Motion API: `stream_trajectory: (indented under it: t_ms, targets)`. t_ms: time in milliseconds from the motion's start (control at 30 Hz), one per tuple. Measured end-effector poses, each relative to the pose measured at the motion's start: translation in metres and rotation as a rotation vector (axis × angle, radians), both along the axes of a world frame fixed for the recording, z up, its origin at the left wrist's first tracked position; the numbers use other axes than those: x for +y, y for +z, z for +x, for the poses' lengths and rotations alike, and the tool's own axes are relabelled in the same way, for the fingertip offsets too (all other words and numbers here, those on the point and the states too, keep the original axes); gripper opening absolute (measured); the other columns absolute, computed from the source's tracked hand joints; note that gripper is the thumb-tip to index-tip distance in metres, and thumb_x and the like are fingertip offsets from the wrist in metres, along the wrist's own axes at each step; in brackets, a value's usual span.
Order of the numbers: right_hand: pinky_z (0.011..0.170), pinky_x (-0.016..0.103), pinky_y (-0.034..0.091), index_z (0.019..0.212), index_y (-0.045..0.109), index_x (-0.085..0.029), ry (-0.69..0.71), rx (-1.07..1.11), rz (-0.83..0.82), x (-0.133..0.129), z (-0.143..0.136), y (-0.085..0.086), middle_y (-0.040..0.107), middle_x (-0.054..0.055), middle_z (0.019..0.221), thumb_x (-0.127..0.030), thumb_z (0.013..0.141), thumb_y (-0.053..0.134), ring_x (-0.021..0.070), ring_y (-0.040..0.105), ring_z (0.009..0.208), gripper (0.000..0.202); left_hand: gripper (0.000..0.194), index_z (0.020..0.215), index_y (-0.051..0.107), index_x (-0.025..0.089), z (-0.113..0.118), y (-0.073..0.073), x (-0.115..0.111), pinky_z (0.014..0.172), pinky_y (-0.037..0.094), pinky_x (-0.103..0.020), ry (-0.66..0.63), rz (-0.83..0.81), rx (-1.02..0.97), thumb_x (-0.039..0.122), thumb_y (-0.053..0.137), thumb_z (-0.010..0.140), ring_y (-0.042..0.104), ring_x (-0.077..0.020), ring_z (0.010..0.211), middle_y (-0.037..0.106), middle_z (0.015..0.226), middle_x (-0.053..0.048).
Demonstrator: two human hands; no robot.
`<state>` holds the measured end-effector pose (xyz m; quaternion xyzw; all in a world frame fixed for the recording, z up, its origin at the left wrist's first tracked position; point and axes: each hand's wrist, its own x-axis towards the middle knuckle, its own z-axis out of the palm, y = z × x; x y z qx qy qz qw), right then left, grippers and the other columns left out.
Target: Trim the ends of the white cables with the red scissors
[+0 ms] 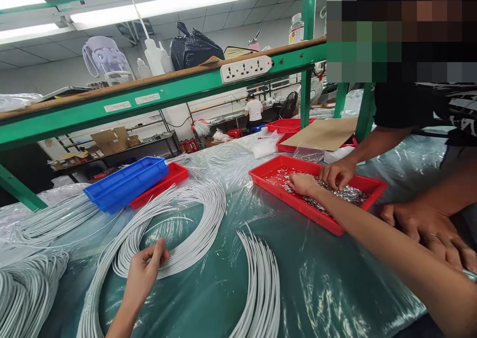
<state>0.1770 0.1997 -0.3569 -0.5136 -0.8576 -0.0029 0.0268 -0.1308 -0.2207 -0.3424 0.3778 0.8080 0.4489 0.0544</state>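
Right hand in tray, grip hidden; jostling a co-worker's hand could spill parts. Left hand half-curled, hold unclear.

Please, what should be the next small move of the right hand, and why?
Probably, the right hand should pinch one of the small metal pieces and lift it from the red tray. It reaches into these pieces, and the left hand is by the coiled white cables. Another person's hand is in the same tray, so lift gently.
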Motion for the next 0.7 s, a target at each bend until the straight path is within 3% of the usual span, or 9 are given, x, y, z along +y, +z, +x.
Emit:
stream_trajectory:
  t_ms: [167, 300, 500, 700]
  targets:
    - [0.093, 0.044, 0.050, 0.111, 0.064, -0.011, -0.016, -0.001, 0.012, -0.005, 0.003, 0.008, 0.066, 0.012, 0.114, -0.035, 0.098, 0.052, 0.0227, 0.063, 0.106, 0.029, 0.059, 0.056, 0.059, 0.013, -0.004, -0.005, 0.000, 0.053, 0.035, -0.025, -0.014, 0.011, 0.007, 0.065, 0.047, 0.082, 0.042, -0.0136, 0.054, 0.048, 0.054, -0.002]
    - [0.090, 0.041, 0.052, 0.111, 0.064, -0.014, 0.003, 0.000, 0.041, -0.006, 0.007, 0.013, 0.066, 0.009, 0.112, -0.037, 0.098, 0.053, 0.0196, 0.064, 0.101, 0.028, 0.054, 0.057, 0.062, 0.014, -0.005, -0.008, -0.002, 0.054, 0.038, -0.024, 0.053, 0.056, 0.030, 0.063, 0.055, 0.078, 0.046, -0.0146, 0.055, 0.054, 0.056, -0.003]
    - [0.090, 0.042, 0.051, 0.115, 0.061, -0.013, -0.033, 0.060, 0.044, 0.001, 0.007, 0.009, 0.065, 0.010, 0.112, -0.038, 0.098, 0.051, 0.0210, 0.063, 0.101, 0.032, 0.056, 0.056, 0.062, 0.014, 0.000, 0.003, -0.002, 0.056, 0.042, -0.025, 0.008, -0.007, 0.044, 0.062, 0.048, 0.080, 0.050, -0.0162, 0.057, 0.057, 0.057, -0.005]
    - [0.078, 0.032, 0.046, 0.107, 0.064, -0.015, -0.024, 0.119, 0.023, 0.002, 0.010, 0.009, 0.068, 0.013, 0.106, -0.026, 0.095, 0.048, 0.0225, 0.065, 0.095, 0.023, 0.057, 0.057, 0.061, 0.013, 0.002, 0.002, -0.002, 0.054, 0.039, -0.024, 0.015, -0.033, 0.070, 0.061, 0.045, 0.082, 0.046, -0.0143, 0.055, 0.053, 0.055, -0.003]
